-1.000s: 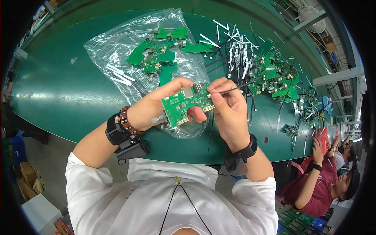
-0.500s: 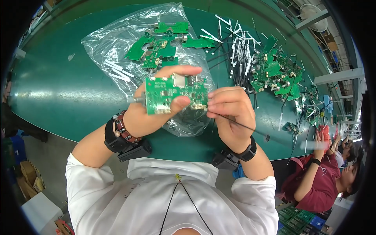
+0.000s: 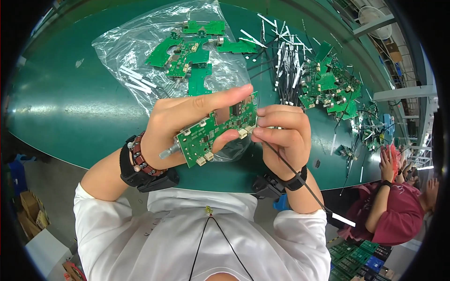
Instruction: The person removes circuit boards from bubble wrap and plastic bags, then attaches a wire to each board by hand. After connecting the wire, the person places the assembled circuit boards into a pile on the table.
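Two hands were held over the near edge of the green table (image 3: 61, 112), with a board (image 3: 206, 133) raised between them. By the left hand (image 3: 173, 119) the board was gripped, index finger laid along its upper edge and thumb pressed to its face, its knob shaft (image 3: 169, 151) left jutting near the wrist. By the right hand (image 3: 290, 133) a thin black cable (image 3: 313, 194) was pinched near one end, fingers closed narrowly at the board's right edge; the other end, tipped with a white strip (image 3: 343, 219), was left hanging past the wrist. Judged from this, the cable was being fitted to the board (whether it was seated could not be told, its tip being hidden by the fingers). A steady board and a straight push seemed to be called for next.

Beyond the hands, a clear bag (image 3: 126, 49) was spread, with loose boards (image 3: 199, 86) laid on it. To its right, spare cables (image 3: 286, 70) were strewn beside a heap of boards (image 3: 328, 82). Farther right, a red bundle (image 3: 393, 157) was held by a co-worker (image 3: 393, 210); crates (image 3: 351, 262) were stacked below. High in the far corner, a fan (image 3: 375, 21) was seen.
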`<act>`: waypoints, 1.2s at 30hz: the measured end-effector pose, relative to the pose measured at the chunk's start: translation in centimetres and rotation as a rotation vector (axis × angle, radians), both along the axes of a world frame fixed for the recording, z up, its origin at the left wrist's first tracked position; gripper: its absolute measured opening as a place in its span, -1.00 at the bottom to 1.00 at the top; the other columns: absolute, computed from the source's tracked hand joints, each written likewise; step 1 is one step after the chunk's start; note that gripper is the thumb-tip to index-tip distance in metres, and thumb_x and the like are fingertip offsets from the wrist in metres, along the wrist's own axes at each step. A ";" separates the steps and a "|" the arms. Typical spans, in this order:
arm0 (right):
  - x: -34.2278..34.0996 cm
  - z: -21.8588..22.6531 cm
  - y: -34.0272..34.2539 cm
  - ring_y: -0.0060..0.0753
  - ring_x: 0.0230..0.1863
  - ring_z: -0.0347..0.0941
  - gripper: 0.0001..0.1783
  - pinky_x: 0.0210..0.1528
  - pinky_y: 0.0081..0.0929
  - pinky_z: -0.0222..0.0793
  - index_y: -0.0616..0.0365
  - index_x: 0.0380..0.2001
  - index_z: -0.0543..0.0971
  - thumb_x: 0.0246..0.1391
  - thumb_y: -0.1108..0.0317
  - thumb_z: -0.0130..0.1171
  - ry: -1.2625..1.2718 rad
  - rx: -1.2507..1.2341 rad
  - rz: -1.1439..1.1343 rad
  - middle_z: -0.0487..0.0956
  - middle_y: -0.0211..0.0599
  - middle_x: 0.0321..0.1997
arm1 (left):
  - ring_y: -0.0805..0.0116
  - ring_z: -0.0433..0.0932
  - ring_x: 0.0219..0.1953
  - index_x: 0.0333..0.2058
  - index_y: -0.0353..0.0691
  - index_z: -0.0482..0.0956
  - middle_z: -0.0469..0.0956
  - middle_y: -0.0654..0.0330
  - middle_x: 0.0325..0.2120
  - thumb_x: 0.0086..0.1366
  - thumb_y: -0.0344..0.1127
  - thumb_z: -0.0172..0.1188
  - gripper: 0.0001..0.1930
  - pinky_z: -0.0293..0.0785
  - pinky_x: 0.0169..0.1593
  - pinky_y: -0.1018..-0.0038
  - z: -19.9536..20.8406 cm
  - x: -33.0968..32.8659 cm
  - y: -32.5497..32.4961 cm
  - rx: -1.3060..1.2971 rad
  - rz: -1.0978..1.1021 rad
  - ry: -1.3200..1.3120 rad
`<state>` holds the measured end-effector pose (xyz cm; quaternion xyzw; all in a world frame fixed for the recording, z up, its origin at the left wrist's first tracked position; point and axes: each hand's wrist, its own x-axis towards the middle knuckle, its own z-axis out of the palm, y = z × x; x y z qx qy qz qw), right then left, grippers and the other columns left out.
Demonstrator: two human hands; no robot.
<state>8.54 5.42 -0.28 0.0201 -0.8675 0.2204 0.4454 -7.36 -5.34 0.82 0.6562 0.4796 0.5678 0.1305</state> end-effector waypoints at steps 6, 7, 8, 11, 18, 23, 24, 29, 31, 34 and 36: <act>0.2 0.1 0.5 -0.41 -0.40 0.41 -0.83 -0.40 -0.54 0.18 0.08 -0.55 0.48 -0.36 0.44 0.20 0.059 0.350 -0.103 0.44 -0.43 -0.46 | 0.47 0.46 -0.56 -0.15 -0.18 0.45 0.52 0.21 -0.45 -0.09 -0.52 0.25 -0.56 0.39 -0.46 0.62 0.4 0.1 -0.4 -0.103 -0.013 -0.021; 0.3 0.1 0.4 -0.43 -0.41 0.40 -0.84 -0.39 -0.53 0.16 0.09 -0.56 0.49 -0.36 0.44 0.20 0.065 0.390 -0.145 0.44 -0.43 -0.47 | 0.47 0.46 -0.56 -0.15 -0.18 0.45 0.52 0.21 -0.45 -0.09 -0.52 0.25 -0.56 0.39 -0.46 0.62 0.3 0.2 -0.5 -0.105 -0.014 -0.022; 0.4 0.0 0.2 -0.44 -0.42 0.39 -0.84 -0.39 -0.53 0.13 0.09 -0.56 0.49 -0.37 0.44 0.20 0.072 0.429 -0.188 0.43 -0.44 -0.47 | 0.46 0.47 -0.55 -0.16 -0.18 0.45 0.52 0.20 -0.47 -0.09 -0.52 0.25 -0.58 0.39 -0.47 0.62 0.2 0.3 -0.5 -0.095 -0.018 -0.069; 0.3 0.1 -0.3 -0.44 -0.43 0.37 -0.78 -0.40 -0.50 0.10 0.08 -0.53 0.47 -0.40 0.46 0.23 0.028 0.457 -0.241 0.40 -0.45 -0.48 | 0.46 0.49 -0.54 -0.19 -0.16 0.46 0.52 0.19 -0.49 -0.09 -0.51 0.25 -0.60 0.39 -0.47 0.62 -0.1 0.5 -0.4 -0.078 -0.028 -0.163; -0.1 -0.4 0.2 -0.40 -0.44 0.33 -0.70 -0.44 -0.47 0.09 0.05 -0.52 0.41 -0.44 0.49 0.26 -0.072 0.356 -0.179 0.36 -0.46 -0.49 | 0.37 0.56 -0.48 -0.27 -0.29 0.42 0.54 0.12 -0.51 -0.02 -0.49 0.22 -0.71 0.40 -0.44 0.62 0.0 0.1 -0.4 -0.120 0.011 -0.016; -0.1 -0.6 -0.5 -0.39 -0.44 0.27 -0.71 -0.46 -0.46 0.08 0.02 -0.57 0.37 -0.44 0.48 0.25 -0.014 0.337 -0.152 0.36 -0.46 -0.49 | 0.39 0.50 -0.61 -0.28 -0.18 0.50 0.53 0.19 -0.55 -0.05 -0.48 0.22 -0.72 0.38 -0.54 0.59 -0.2 0.1 -0.8 -0.166 -0.052 -0.129; -0.2 -0.6 -0.5 -0.39 -0.44 0.26 -0.71 -0.47 -0.46 0.08 0.01 -0.57 0.36 -0.44 0.48 0.25 -0.016 0.329 -0.138 0.36 -0.47 -0.50 | 0.39 0.51 -0.60 -0.28 -0.19 0.50 0.53 0.18 -0.56 -0.05 -0.48 0.22 -0.72 0.38 -0.54 0.59 -0.1 0.1 -0.7 -0.170 -0.073 -0.154; 0.0 -0.3 -0.3 -0.40 -0.43 0.23 -0.71 -0.46 -0.45 0.08 -0.01 -0.57 0.36 -0.44 0.48 0.24 -0.094 0.282 -0.106 0.34 -0.48 -0.52 | 0.36 0.54 -0.55 -0.28 -0.22 0.50 0.53 0.18 -0.56 -0.05 -0.48 0.22 -0.72 0.40 -0.53 0.59 -0.2 -0.2 -0.3 -0.172 -0.107 -0.124; 0.0 -0.4 0.2 -0.39 -0.42 0.23 -0.70 -0.44 -0.45 0.09 -0.01 -0.55 0.37 -0.45 0.48 0.23 -0.111 0.271 -0.134 0.34 -0.47 -0.51 | 0.36 0.55 -0.53 -0.28 -0.22 0.50 0.54 0.18 -0.55 -0.05 -0.48 0.22 -0.72 0.41 -0.52 0.59 -0.4 -0.3 0.1 -0.163 -0.104 -0.078; -0.2 -0.4 0.9 -0.37 -0.41 0.23 -0.68 -0.41 -0.46 0.10 0.01 -0.51 0.38 -0.45 0.48 0.23 -0.139 0.266 -0.188 0.34 -0.45 -0.49 | 0.33 0.57 -0.55 -0.30 -0.24 0.39 0.53 0.18 -0.66 -0.05 -0.47 0.24 -0.70 0.42 -0.54 0.60 -1.4 0.0 0.6 -0.135 -0.042 -0.137; -0.1 -0.5 1.2 -0.39 -0.41 0.22 -0.73 -0.37 -0.48 0.12 0.04 -0.45 0.39 -0.32 0.38 0.21 -0.104 0.188 -0.179 0.34 -0.44 -0.45 | 0.32 0.57 -0.55 -0.30 -0.23 0.39 0.52 0.19 -0.66 -0.06 -0.48 0.24 -0.70 0.42 -0.54 0.59 -1.1 -0.4 0.5 -0.073 -0.060 -0.071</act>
